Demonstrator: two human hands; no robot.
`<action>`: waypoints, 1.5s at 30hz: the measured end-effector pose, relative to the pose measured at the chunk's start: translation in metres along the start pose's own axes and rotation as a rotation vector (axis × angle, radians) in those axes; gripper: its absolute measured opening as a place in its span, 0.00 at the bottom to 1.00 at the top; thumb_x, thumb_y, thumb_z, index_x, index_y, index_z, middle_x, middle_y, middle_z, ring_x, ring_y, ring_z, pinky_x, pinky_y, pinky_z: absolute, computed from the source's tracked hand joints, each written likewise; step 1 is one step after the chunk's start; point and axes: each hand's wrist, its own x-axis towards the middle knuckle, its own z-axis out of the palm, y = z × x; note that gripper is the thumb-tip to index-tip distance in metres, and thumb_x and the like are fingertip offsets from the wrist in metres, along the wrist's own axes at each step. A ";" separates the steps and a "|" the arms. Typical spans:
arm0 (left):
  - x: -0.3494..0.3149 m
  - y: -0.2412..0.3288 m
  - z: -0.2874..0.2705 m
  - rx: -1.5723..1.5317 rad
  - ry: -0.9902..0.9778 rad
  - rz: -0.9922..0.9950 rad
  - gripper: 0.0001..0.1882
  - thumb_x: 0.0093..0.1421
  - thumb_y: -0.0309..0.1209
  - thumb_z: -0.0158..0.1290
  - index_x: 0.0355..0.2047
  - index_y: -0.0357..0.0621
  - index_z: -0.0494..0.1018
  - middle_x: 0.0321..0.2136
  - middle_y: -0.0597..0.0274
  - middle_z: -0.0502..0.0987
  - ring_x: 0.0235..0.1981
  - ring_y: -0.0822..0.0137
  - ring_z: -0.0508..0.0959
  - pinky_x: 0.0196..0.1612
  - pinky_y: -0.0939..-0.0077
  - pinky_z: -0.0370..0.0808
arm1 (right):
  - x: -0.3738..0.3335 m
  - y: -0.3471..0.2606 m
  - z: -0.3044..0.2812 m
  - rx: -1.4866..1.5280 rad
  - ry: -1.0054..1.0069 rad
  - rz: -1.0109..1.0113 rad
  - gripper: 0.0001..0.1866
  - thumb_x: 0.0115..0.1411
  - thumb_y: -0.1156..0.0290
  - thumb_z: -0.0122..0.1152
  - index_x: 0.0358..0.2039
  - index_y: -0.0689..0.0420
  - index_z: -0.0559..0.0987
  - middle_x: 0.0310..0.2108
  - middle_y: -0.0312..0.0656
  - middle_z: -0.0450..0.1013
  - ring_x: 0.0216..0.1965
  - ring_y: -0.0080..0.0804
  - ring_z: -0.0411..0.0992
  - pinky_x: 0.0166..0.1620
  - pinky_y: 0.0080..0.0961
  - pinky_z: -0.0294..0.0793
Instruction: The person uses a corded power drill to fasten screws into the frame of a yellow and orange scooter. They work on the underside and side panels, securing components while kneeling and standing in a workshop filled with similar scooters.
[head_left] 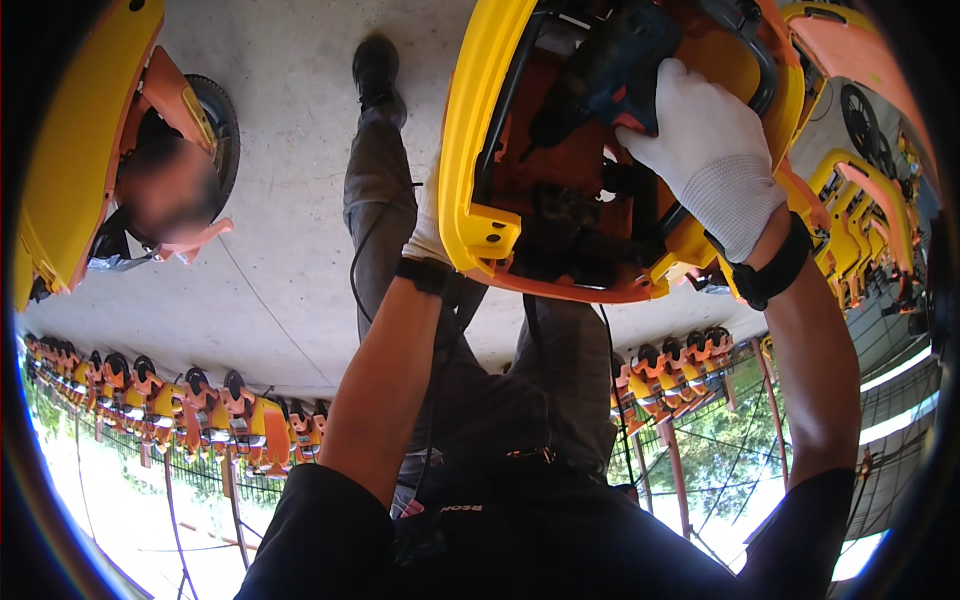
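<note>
In front of me is a yellow and orange vehicle body panel (468, 150), an open shell with dark parts inside. My right hand (705, 150), in a white glove, is closed on a dark blue cordless drill (605, 75) held inside the shell. Its nose points down to the left, toward the dark hollow. My left hand (427, 228), also gloved in white, is at the shell's left outer side. The yellow edge hides its fingers, so its grip does not show.
Another yellow and orange vehicle (75, 150) stands at the left, with a person beside its black wheel (215, 145). More such vehicles (865, 215) are at the right, and rows of them (190, 400) line the fence behind me. Concrete floor (285, 130) lies between.
</note>
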 end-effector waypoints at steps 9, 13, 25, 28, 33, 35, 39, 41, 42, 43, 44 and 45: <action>0.002 0.001 -0.007 -0.005 -0.050 0.027 0.22 0.67 0.39 0.57 0.54 0.38 0.74 0.45 0.56 0.83 0.41 0.69 0.85 0.42 0.79 0.83 | -0.016 -0.007 0.003 -0.031 0.090 0.005 0.26 0.55 0.50 0.71 0.41 0.60 0.77 0.34 0.47 0.79 0.38 0.39 0.81 0.40 0.32 0.83; 0.004 -0.001 -0.006 -0.043 -0.086 0.002 0.22 0.68 0.41 0.55 0.56 0.40 0.73 0.47 0.56 0.82 0.44 0.65 0.84 0.44 0.71 0.83 | -0.016 -0.007 0.003 -0.062 0.108 -0.026 0.25 0.55 0.51 0.71 0.41 0.60 0.77 0.33 0.46 0.79 0.36 0.38 0.81 0.38 0.30 0.83; 0.002 -0.005 -0.010 0.101 -0.125 0.005 0.28 0.68 0.51 0.48 0.61 0.47 0.69 0.53 0.54 0.76 0.47 0.42 0.80 0.43 0.36 0.81 | -0.010 -0.007 0.006 -0.081 0.169 -0.077 0.22 0.58 0.54 0.69 0.40 0.60 0.79 0.32 0.48 0.79 0.36 0.38 0.82 0.37 0.29 0.84; 0.003 -0.005 -0.010 0.138 -0.095 0.021 0.28 0.68 0.51 0.48 0.61 0.48 0.69 0.53 0.54 0.75 0.47 0.40 0.79 0.42 0.33 0.80 | -0.008 -0.007 0.008 -0.093 0.173 -0.081 0.22 0.58 0.54 0.69 0.40 0.60 0.79 0.32 0.48 0.79 0.36 0.39 0.82 0.37 0.30 0.84; 0.001 -0.004 -0.009 0.155 -0.073 0.019 0.27 0.68 0.50 0.49 0.59 0.46 0.71 0.49 0.56 0.79 0.42 0.49 0.83 0.40 0.46 0.84 | -0.005 -0.007 0.009 -0.097 0.166 -0.078 0.21 0.57 0.54 0.70 0.39 0.60 0.79 0.32 0.49 0.79 0.36 0.40 0.82 0.37 0.30 0.84; 0.004 0.001 -0.017 0.074 -0.036 -0.067 0.27 0.68 0.50 0.49 0.58 0.45 0.72 0.47 0.57 0.81 0.39 0.54 0.84 0.39 0.54 0.85 | -0.004 -0.006 0.009 -0.102 0.166 -0.084 0.22 0.57 0.54 0.69 0.40 0.60 0.79 0.32 0.49 0.80 0.36 0.40 0.82 0.37 0.30 0.84; 0.001 0.000 -0.013 0.082 -0.074 -0.056 0.25 0.69 0.49 0.49 0.57 0.44 0.73 0.45 0.59 0.82 0.36 0.59 0.85 0.36 0.63 0.86 | -0.001 -0.003 0.008 -0.069 0.162 -0.108 0.22 0.58 0.53 0.69 0.41 0.60 0.79 0.33 0.49 0.80 0.37 0.40 0.82 0.37 0.31 0.84; -0.001 -0.002 -0.007 0.083 -0.069 -0.034 0.25 0.69 0.48 0.49 0.57 0.44 0.73 0.46 0.58 0.82 0.37 0.59 0.85 0.36 0.62 0.86 | 0.000 -0.004 0.008 -0.091 0.134 -0.096 0.22 0.58 0.53 0.69 0.41 0.60 0.79 0.33 0.49 0.80 0.37 0.40 0.83 0.37 0.32 0.84; -0.001 -0.002 -0.006 0.083 -0.077 -0.033 0.25 0.69 0.48 0.49 0.57 0.45 0.73 0.46 0.58 0.82 0.37 0.58 0.85 0.36 0.62 0.86 | 0.001 -0.004 0.007 -0.103 0.120 -0.090 0.22 0.57 0.53 0.69 0.41 0.60 0.80 0.33 0.49 0.80 0.37 0.40 0.83 0.37 0.32 0.84; -0.002 -0.002 -0.005 0.083 -0.084 -0.033 0.25 0.69 0.48 0.49 0.57 0.45 0.72 0.46 0.58 0.82 0.38 0.58 0.85 0.36 0.62 0.86 | 0.002 -0.004 0.007 -0.097 0.117 -0.082 0.22 0.57 0.53 0.69 0.40 0.60 0.80 0.33 0.50 0.80 0.36 0.40 0.83 0.37 0.32 0.84; -0.002 -0.002 -0.006 0.083 -0.092 -0.029 0.25 0.69 0.48 0.49 0.58 0.45 0.72 0.46 0.58 0.81 0.38 0.58 0.85 0.36 0.62 0.86 | 0.002 -0.005 0.007 -0.090 0.114 -0.077 0.22 0.57 0.53 0.69 0.40 0.60 0.80 0.33 0.50 0.80 0.36 0.41 0.83 0.37 0.33 0.84; -0.002 -0.002 -0.007 0.108 -0.080 -0.013 0.25 0.69 0.48 0.50 0.57 0.45 0.72 0.47 0.58 0.81 0.38 0.58 0.85 0.35 0.62 0.86 | 0.003 -0.005 0.007 -0.084 0.112 -0.072 0.22 0.57 0.54 0.69 0.40 0.60 0.80 0.33 0.50 0.81 0.36 0.41 0.83 0.37 0.33 0.84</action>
